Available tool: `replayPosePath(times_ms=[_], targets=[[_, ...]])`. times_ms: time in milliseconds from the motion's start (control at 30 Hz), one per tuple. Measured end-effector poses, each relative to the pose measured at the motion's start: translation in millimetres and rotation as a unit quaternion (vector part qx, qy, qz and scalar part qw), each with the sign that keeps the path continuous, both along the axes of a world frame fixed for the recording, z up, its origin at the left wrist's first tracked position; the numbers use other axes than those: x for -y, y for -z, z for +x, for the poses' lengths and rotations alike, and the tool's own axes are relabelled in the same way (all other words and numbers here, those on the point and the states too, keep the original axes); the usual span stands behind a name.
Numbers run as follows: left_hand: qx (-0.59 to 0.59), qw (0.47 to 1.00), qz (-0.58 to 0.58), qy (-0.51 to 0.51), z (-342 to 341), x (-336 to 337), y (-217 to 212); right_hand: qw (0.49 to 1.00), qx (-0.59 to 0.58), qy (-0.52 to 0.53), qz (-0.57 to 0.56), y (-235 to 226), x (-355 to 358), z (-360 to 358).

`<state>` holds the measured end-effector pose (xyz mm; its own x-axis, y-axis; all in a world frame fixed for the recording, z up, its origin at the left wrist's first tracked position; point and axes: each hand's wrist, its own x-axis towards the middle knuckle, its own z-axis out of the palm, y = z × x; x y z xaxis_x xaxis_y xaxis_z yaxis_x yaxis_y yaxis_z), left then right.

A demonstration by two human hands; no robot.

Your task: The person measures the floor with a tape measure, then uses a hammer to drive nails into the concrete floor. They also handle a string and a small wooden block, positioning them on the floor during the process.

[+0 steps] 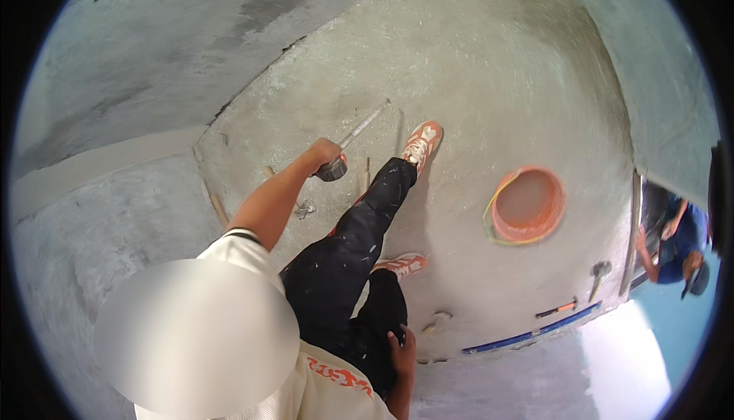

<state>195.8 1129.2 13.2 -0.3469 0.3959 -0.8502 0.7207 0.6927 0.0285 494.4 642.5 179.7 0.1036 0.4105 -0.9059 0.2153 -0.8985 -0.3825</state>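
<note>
My left hand (326, 152) is closed around the dark case of a tape measure (332, 169), held above the grey floor. Its pale blade (365, 124) sticks out toward the far right, ending in a small tip. Lower in the view, my right hand (403, 350) rests against my dark trouser leg near the knee. Its fingers look apart, and I see nothing held in them. My feet wear orange and white shoes (422, 145), one set well ahead of the other.
An orange bucket (560, 204) with greyish contents stands at right. Near the right wall lie a blue spirit level (527, 337), an orange-and-black handled hammer (556, 309) and a grey-headed tool (599, 276). A co-worker in blue (677, 248) is at the opening. Small scraps (304, 210) lie below the tape measure.
</note>
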Motion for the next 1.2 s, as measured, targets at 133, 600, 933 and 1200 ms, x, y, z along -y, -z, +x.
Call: replayPosePath(times_ms=[133, 600, 933, 1200], targets=[[0.022, 0.980, -0.005, -0.200, -11.0, -43.1, 71.2, 0.995, -0.069, 0.018, -0.067, -0.8, -64.0, 7.6], [0.080, 0.986, -0.027, -0.143, 124.6, -177.8, 135.1, 0.990, -0.005, -0.101, -0.099, -11.8, -263.3, 59.2], [0.071, 0.943, -0.186, -0.267, 45.9, -91.2, 110.1, 0.993, 0.024, -0.107, -0.049, -5.3, -260.8, 69.0], [-0.018, 0.963, -0.200, -0.182, -40.5, -37.9, 88.3, 0.994, 0.026, -0.092, -0.043, -5.6, -274.8, 73.6]])
